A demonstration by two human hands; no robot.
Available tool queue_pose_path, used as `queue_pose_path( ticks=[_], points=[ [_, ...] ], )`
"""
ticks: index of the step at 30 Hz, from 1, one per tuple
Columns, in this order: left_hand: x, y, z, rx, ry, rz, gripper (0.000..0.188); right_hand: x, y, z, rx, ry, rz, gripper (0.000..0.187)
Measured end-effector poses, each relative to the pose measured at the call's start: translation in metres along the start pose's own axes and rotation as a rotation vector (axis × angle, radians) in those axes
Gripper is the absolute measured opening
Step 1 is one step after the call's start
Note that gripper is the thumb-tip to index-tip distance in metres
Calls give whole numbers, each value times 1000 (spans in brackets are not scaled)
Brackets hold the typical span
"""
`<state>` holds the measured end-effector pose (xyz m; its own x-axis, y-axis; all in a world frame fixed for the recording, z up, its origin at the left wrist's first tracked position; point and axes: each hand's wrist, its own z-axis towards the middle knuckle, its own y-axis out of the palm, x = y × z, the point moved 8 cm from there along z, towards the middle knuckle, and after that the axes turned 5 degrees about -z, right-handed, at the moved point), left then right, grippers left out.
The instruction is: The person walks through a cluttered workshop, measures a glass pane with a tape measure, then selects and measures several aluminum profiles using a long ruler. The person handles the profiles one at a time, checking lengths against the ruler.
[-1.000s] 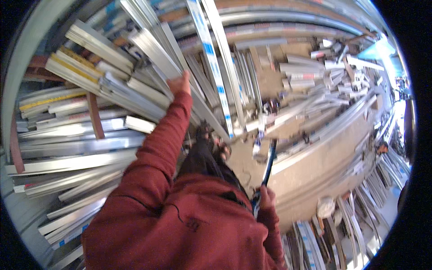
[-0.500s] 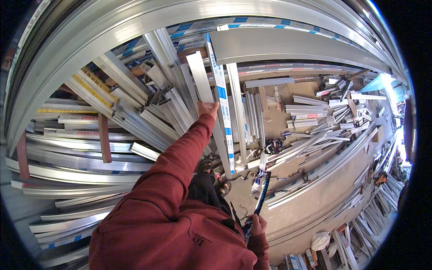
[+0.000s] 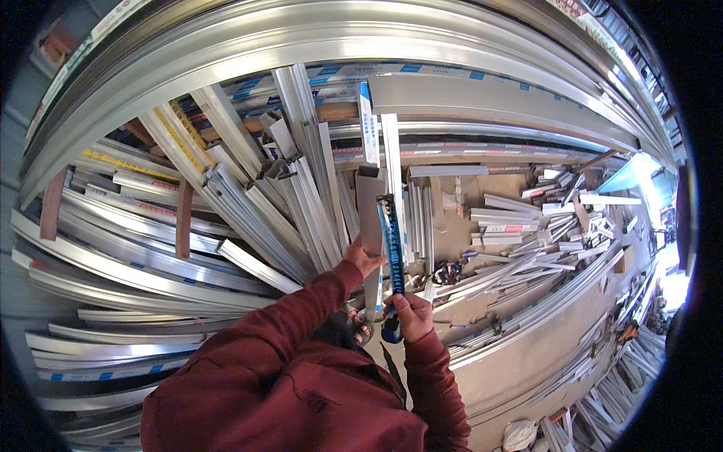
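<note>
My left hand [image 3: 364, 261] is wrapped round a grey rectangular metal tube [image 3: 370, 207], which stands upright in front of me with its open upper end showing. In my right hand [image 3: 413, 316] is a tape measure [image 3: 394, 256], its dark blue case partly hidden by the fingers. The drawn-out blade, marked in light figures, rises beside the tube, and its hook end sits near the tube's upper part; whether it touches the metal I cannot tell. Just behind stands a white profile [image 3: 390, 139] and a strip with blue-and-white film [image 3: 367, 124].
Long metal profiles [image 3: 248, 45] arch across the top. Several more profiles lean and lie in stacks on the left [image 3: 143, 264], with brown upright supports [image 3: 183, 218] between them. Loose offcuts [image 3: 561, 192] pile up on the right. A wide grey panel [image 3: 497, 102] crosses behind the tube.
My right hand has risen with the tape measure to beside the tube. My left hand and the tube have come lower and nearer, and the view has shifted slightly.
</note>
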<state>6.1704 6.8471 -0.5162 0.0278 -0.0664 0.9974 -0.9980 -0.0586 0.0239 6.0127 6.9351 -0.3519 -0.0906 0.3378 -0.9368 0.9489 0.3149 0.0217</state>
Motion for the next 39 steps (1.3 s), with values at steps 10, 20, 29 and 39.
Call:
queue_pose_path(
  ticks=[10,20,29,39],
  points=[
    [96,31,-85,3,-20,293,38,25,0,-31,-16,-72,-83,30],
    [145,4,-134,143,124,41,34,-35,34,-74,-151,-253,-30,34],
    [212,-10,-183,390,187,-103,29,-87,57,-98,-180,-386,-97,32],
    [239,-189,-206,896,325,-701,75,62,-13,-107,-54,-164,-687,23]
  ],
)
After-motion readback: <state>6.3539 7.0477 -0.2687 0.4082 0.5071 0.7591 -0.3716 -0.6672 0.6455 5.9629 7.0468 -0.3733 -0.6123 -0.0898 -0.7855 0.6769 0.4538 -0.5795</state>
